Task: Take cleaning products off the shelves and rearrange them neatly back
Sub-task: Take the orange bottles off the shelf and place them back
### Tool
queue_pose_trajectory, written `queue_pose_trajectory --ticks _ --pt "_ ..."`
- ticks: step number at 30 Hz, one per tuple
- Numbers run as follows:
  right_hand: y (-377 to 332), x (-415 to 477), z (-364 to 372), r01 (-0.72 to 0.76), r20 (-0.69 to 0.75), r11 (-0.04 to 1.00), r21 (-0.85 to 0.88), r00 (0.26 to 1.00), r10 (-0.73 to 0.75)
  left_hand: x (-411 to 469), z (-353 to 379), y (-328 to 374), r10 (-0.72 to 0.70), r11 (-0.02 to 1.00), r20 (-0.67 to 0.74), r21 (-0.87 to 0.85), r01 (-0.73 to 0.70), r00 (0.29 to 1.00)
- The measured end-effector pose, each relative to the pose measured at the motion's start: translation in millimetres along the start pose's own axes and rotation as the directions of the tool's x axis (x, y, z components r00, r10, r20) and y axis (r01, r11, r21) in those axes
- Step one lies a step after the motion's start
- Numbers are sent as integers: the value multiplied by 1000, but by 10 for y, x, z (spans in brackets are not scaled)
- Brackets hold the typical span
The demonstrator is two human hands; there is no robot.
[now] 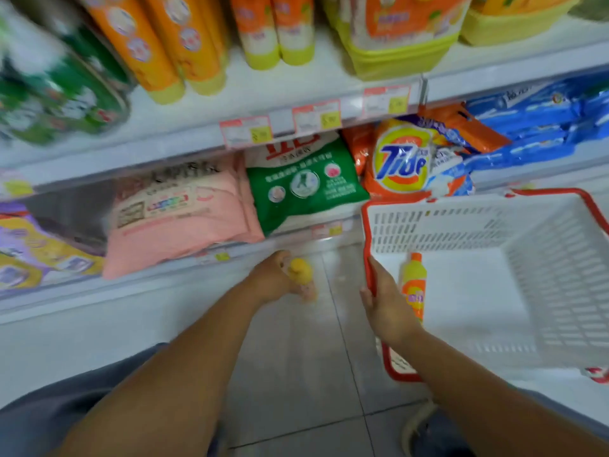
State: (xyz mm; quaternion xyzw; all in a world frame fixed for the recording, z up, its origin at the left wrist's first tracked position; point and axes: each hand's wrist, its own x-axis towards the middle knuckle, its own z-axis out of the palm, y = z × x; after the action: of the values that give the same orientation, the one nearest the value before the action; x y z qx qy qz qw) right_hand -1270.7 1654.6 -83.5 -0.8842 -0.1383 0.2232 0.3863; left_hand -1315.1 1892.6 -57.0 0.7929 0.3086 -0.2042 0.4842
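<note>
Yellow-capped and blurred, what looks like a small bottle [301,273] sits gripped in my left hand [272,282], while my right hand [385,303] clasps the red rim of the white basket [461,222], an orange detergent bottle [413,288] lying inside just beside it.

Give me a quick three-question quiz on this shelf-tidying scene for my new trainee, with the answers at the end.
1. True or false: the left hand is empty.
2. The right hand grips: A) the red rim of the white basket, B) a trolley handle, C) a mop.
3. Fill in: the green bag lies between the pink bag and the ___ bag.
Key: 1 false, it holds a yellow-capped bottle; 2 A; 3 Tide bag.
</note>
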Motion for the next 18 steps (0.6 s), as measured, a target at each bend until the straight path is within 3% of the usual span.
queue_pose_trajectory --ticks 2,5,7,9,10,11,16,18 --pt "-143 27 -127 9 3 994 -106 1000 -8 -205 -315 223 60 998 -33 19 -59 998" --pt "-611 57 -327 78 -121 987 -144 988 -96 -494 -802 493 232 973 -283 60 -224 931" --pt "-1035 92 -400 187 -172 975 -122 963 -206 -672 -1103 566 412 911 -494 241 -335 766" --pt "-1502 195 -448 324 -217 941 -97 916 -338 -794 -1401 561 576 817 -624 451 -358 528" --pt "-1746 270 -472 382 -246 920 -86 887 -392 -819 -1563 536 614 790 -653 519 -328 444" --pt "-1996 355 -491 429 -268 900 -79 861 -433 -778 -1723 482 628 778 -666 559 -287 403" --pt "-3110 932 -463 530 -304 847 -47 800 -517 -456 -2202 273 673 683 -575 725 -91 466" --pt "-3440 1224 -418 530 -269 847 -49 809 -522 -391 -2228 275 703 655 -566 751 -84 431"
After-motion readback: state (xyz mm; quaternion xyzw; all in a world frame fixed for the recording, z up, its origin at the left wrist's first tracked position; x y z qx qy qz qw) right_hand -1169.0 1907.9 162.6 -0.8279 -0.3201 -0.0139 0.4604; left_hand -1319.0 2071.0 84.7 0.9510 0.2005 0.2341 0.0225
